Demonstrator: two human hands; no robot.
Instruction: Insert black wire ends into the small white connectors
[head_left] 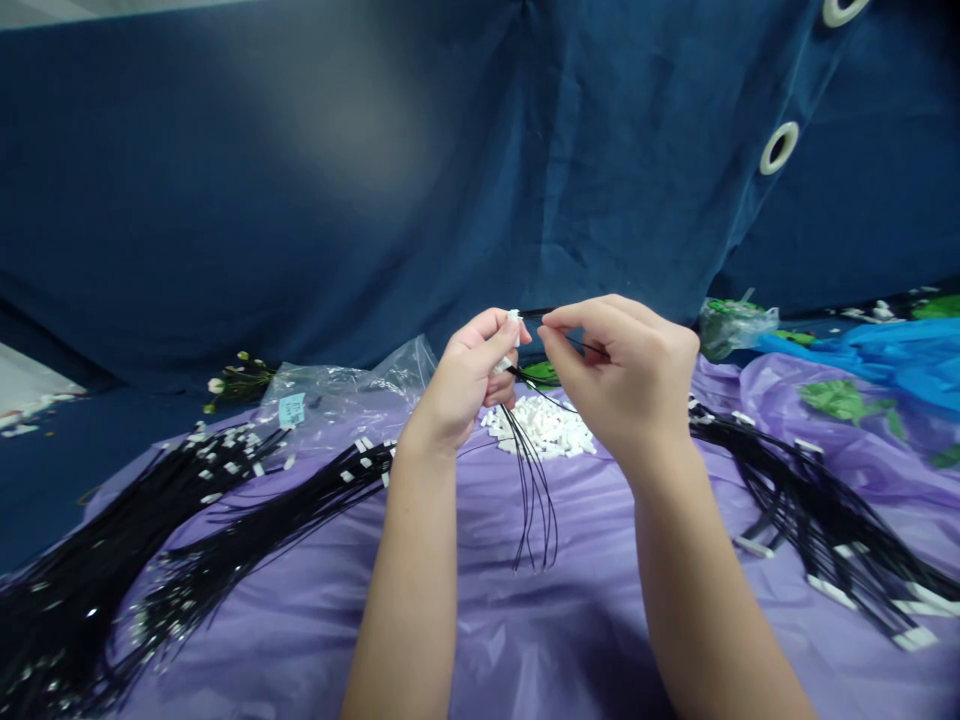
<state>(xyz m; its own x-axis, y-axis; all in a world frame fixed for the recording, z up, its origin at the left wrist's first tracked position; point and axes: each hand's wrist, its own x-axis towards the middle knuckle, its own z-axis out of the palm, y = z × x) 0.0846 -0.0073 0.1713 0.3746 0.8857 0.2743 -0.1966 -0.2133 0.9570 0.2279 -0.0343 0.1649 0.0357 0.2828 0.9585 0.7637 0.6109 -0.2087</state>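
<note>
My left hand (480, 370) is closed, pinching a small white connector (514, 316) between thumb and forefinger. Black wires run from the connector toward my right hand (626, 370), which is closed in a pinch on a thin black wire (574, 342). A loose bunch of black wires (529, 480) hangs below my left hand, its ends over the purple sheet. Part of a second white piece shows among the left fingers. Behind and below the hands lies a pile of small white connector housings (544, 428). Whether the wire tip touches the connector is hidden.
Bundles of black wires with white connectors (277, 525) spread over the purple sheet (495, 620) at left; another bundle (795, 470) lies at right. A clear plastic bag (349, 388) with a blue label sits behind. A dark blue curtain (420, 180) closes off the back.
</note>
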